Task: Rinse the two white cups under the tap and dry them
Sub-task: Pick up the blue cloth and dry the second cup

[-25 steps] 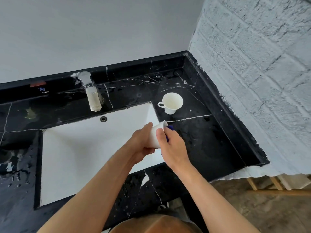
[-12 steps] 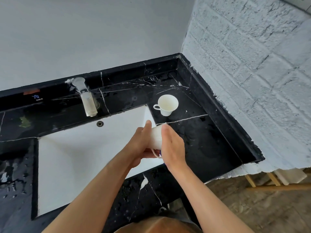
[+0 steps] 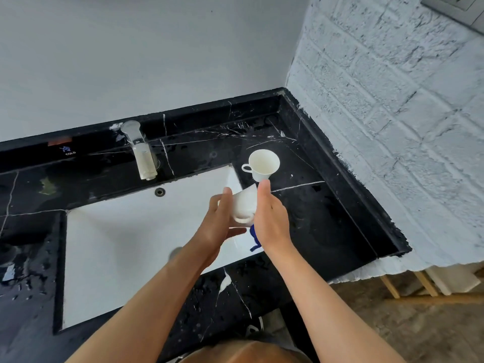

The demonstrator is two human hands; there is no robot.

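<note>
I hold one white cup (image 3: 243, 204) between both hands over the right end of the white sink (image 3: 125, 244). It is tipped on its side, handle toward me. My left hand (image 3: 218, 224) cups it from the left and below. My right hand (image 3: 269, 218) presses its right side, and a blue cloth (image 3: 253, 238) hangs under that hand. The second white cup (image 3: 263, 165) stands upright on the black counter just beyond my hands. The tap (image 3: 142, 155) sits at the back of the sink; no water is seen running.
The black marble counter (image 3: 327, 218) is wet and ends at a raised black lip along the right, against a white brick wall (image 3: 392, 113). A plain wall runs behind the tap. Wooden frame pieces (image 3: 408, 286) show below right.
The cup has been turned in my hands so its handle now points toward me. The blue cloth has shifted from the cup's far side to below my right hand.
</note>
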